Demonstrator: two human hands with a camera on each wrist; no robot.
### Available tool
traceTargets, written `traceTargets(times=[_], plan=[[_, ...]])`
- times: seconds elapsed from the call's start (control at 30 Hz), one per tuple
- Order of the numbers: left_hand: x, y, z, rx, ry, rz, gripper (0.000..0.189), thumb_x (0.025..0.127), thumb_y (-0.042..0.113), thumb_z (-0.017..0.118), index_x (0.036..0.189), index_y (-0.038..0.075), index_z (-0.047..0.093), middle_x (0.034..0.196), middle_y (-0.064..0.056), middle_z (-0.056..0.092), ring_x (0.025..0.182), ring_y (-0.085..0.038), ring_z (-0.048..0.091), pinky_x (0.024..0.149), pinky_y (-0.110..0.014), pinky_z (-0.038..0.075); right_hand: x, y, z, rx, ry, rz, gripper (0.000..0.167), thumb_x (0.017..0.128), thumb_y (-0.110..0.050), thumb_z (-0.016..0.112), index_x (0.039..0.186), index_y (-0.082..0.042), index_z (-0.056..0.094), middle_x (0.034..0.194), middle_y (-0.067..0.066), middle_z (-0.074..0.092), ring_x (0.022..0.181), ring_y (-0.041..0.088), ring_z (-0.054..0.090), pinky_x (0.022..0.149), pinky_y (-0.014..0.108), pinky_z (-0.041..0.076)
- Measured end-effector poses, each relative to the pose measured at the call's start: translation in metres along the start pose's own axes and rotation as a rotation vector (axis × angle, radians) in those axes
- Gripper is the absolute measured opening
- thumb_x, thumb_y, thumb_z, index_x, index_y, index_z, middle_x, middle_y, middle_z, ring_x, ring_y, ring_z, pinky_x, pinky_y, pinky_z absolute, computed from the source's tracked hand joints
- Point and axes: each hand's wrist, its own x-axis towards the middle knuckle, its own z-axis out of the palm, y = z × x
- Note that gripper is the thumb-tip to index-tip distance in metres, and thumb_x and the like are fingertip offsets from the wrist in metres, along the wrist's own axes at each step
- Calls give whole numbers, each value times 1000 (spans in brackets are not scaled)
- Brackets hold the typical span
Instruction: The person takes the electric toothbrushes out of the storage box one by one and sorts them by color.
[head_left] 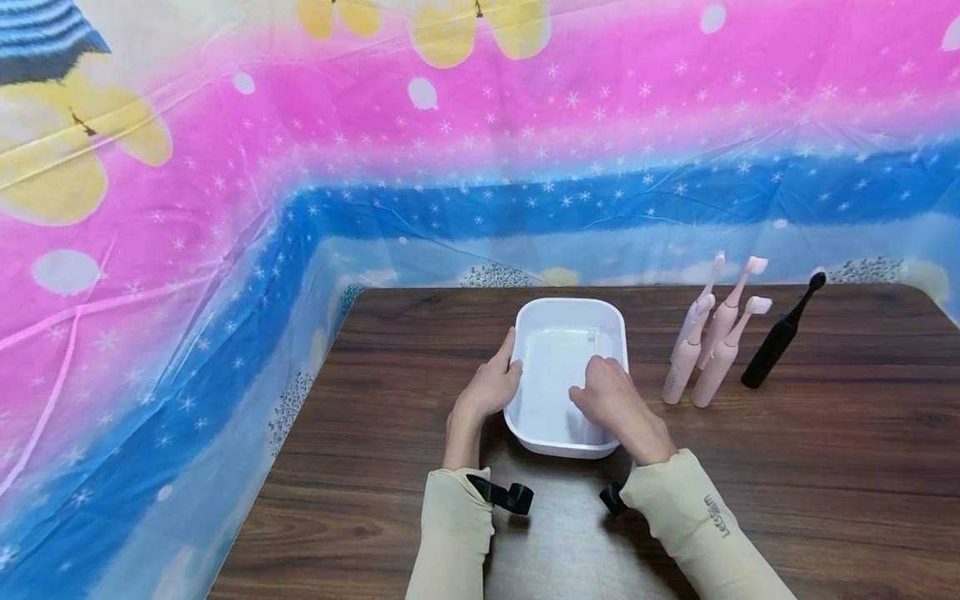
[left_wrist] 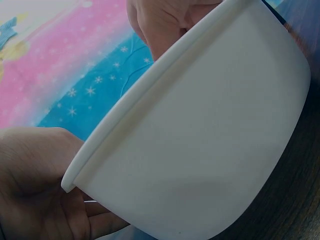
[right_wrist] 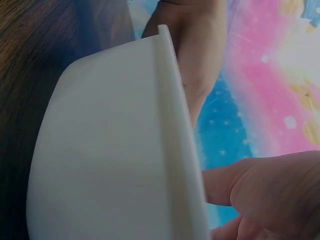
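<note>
A white rectangular plastic basin (head_left: 551,375) sits on the table, its outer wall filling much of both wrist views. My left hand (head_left: 491,383) grips its left side, thumb at the rim and fingers along the outside. Inside the basin, near the right wall, my right hand (head_left: 609,398) curls over a white toothbrush (head_left: 593,334); the head shows beyond the hand, and the middle is hidden under the fingers. In the right wrist view, the basin wall (right_wrist: 110,140) hides the fingertips. Several pale pink electric toothbrushes (head_left: 717,372) stand upright in a cluster right of the basin.
A black electric toothbrush (head_left: 772,350) stands just right of the pink ones. The dark wooden table (head_left: 360,467) ends at a patterned pink and blue cloth (head_left: 465,133) behind and to the left. Black straps (head_left: 517,498) hang at the wrists.
</note>
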Motion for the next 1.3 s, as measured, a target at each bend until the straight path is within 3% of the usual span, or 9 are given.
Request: traceTargets(times=[0.27, 0.5, 0.77, 0.93, 1.07, 1.23, 1.3], plan=[[0, 1, 0, -10, -3, 0, 56, 104, 29, 31, 155, 29, 7, 160, 1, 18, 142, -22, 29, 108, -44, 35, 4, 4, 8, -23, 16, -23, 12, 83, -8, 58, 75, 1, 55, 75, 13, 54, 67, 24, 51, 60, 33, 46], [-1, 1, 0, -12, -4, -6, 56, 104, 29, 31, 155, 30, 6, 160, 1, 18, 142, -22, 30, 107, -44, 36, 10, 3, 18, -47, 15, 28, 7, 80, -4, 58, 81, 3, 58, 81, 17, 56, 73, 27, 54, 65, 37, 50], [0, 0, 0, 0, -9, -6, 56, 104, 30, 31, 154, 33, 5, 160, 3, 17, 142, -21, 28, 108, -43, 36, 11, 1, 20, -66, 37, 40, 4, 80, -3, 57, 77, 1, 57, 78, 16, 57, 71, 27, 55, 65, 39, 50], [1, 0, 0, -2, -9, -8, 57, 104, 30, 31, 154, 32, 5, 160, 2, 18, 143, -21, 28, 108, -44, 35, 11, 1, 19, -41, 29, 26, 5, 78, 0, 55, 74, 0, 56, 76, 15, 57, 70, 26, 53, 64, 37, 49], [1, 0, 0, -2, -8, -11, 57, 104, 30, 31, 155, 30, 6, 160, 2, 18, 142, -22, 28, 108, -44, 35, 13, 4, 19, -6, 3, 12, 4, 79, -2, 55, 79, 2, 56, 78, 15, 57, 71, 26, 53, 65, 37, 48], [0, 1, 0, -3, 1, -9, 57, 104, 29, 32, 155, 29, 8, 159, 0, 20, 142, -23, 30, 107, -44, 36, 16, 8, 18, 71, -28, -4, 9, 80, -7, 58, 76, 0, 52, 74, 11, 51, 70, 24, 49, 62, 32, 43], [0, 1, 0, 1, 3, -7, 56, 104, 29, 32, 155, 30, 8, 159, 0, 20, 141, -23, 31, 107, -44, 37, 16, 9, 17, 111, -29, -7, 12, 80, -9, 59, 81, 2, 58, 78, 12, 55, 73, 23, 52, 64, 31, 43]])
